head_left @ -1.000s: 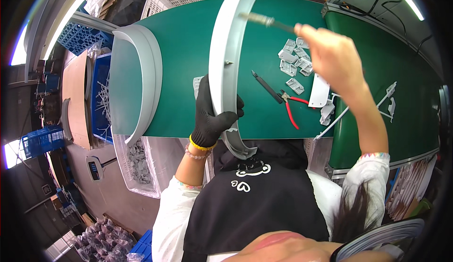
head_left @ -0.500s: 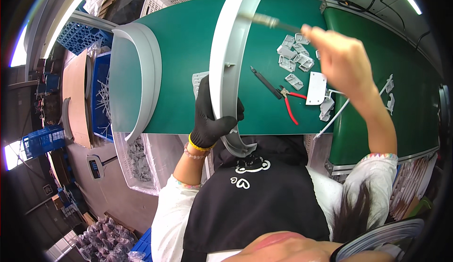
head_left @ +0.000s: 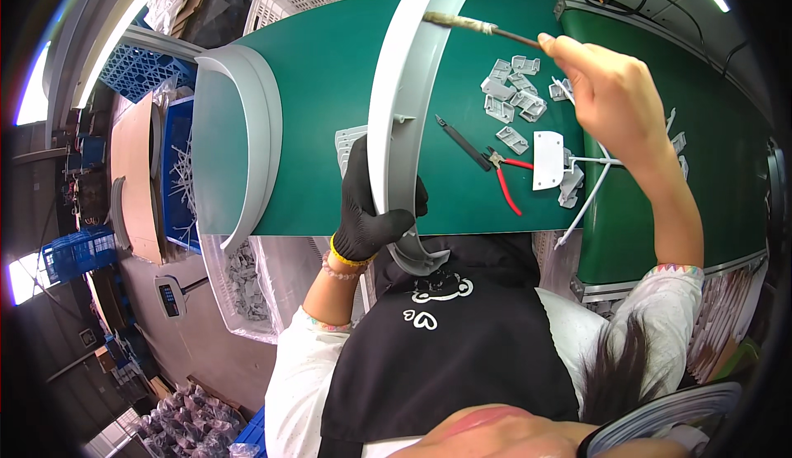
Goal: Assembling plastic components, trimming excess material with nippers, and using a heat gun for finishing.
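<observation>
**Grey on green**

My left hand (head_left: 369,223) wears a black knit glove (head_left: 360,239) edged yellow. The long curved plastic strip (head_left: 403,99) is pale grey, the smooth tabletop (head_left: 322,103) deep green. White line drawings (head_left: 426,321) pattern my black cloth apron (head_left: 445,367); the thin stick tool's tip (head_left: 458,22), small here, seems cream.

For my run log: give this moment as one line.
left hand: gloved, grips curved grey part | right hand: bare, holds thin tool | table: red-handled cutters
</observation>
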{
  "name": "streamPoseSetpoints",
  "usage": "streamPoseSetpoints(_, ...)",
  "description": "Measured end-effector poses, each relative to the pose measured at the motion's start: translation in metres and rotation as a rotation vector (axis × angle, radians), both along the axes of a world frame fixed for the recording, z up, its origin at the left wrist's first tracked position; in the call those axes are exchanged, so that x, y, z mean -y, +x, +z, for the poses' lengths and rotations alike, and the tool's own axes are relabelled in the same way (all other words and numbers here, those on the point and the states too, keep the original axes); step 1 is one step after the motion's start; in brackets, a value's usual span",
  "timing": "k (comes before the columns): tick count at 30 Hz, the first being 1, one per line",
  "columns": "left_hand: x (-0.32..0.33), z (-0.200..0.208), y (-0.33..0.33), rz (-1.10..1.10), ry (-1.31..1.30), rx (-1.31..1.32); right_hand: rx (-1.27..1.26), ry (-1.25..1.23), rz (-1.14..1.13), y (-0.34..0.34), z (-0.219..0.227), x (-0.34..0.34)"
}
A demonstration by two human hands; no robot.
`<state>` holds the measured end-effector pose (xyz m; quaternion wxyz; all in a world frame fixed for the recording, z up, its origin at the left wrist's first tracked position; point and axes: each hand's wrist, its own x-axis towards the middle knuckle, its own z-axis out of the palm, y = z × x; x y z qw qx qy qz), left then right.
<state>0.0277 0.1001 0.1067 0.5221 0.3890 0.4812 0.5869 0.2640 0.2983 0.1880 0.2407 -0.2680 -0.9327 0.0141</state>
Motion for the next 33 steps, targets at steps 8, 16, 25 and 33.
streamPoseSetpoints(8,-0.001,0.003,0.005,-0.026,-0.003,-0.022,0.082,-0.033,-0.041,0.001,0.012,0.005)
streamPoseSetpoints(16,0.002,-0.004,-0.003,-0.030,-0.012,0.064,0.014,-0.138,-0.019,0.013,0.008,0.010)
streamPoseSetpoints(25,-0.009,-0.006,-0.001,-0.056,0.007,0.072,-0.071,-0.126,-0.066,0.001,-0.009,0.002)
streamPoseSetpoints(33,-0.011,-0.016,-0.011,0.081,-0.021,0.069,-0.108,-0.178,0.042,0.006,-0.006,0.056)
